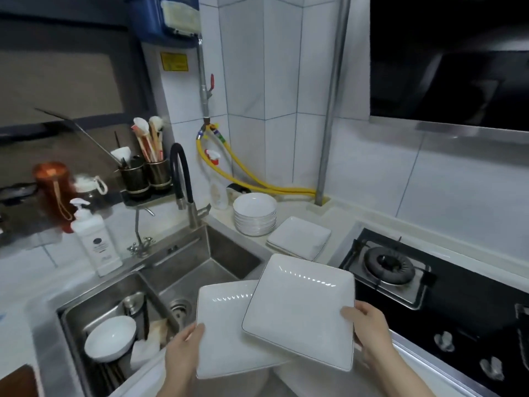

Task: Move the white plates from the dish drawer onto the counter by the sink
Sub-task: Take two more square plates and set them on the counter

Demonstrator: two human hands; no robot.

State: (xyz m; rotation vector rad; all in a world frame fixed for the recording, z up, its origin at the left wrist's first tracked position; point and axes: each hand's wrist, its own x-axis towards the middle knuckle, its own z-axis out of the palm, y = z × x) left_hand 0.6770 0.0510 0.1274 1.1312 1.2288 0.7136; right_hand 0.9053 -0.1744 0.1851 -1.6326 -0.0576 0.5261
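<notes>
My left hand (183,351) grips the left edge of a square white plate (223,330), held over the sink's right edge. My right hand (363,328) grips the right edge of a second square white plate (300,308), which overlaps the first from above. Both plates have a thin dark rim. On the counter (337,222) between sink and stove lie stacked square white plates (299,237), and a stack of round white bowls (254,214) stands behind them. The dish drawer is out of view.
A double steel sink (217,253) lies at the left with a white bowl (110,342) in its near basin. A black faucet (181,179) rises behind it. A white pump bottle (96,242) stands left. The black gas stove (415,279) is on the right.
</notes>
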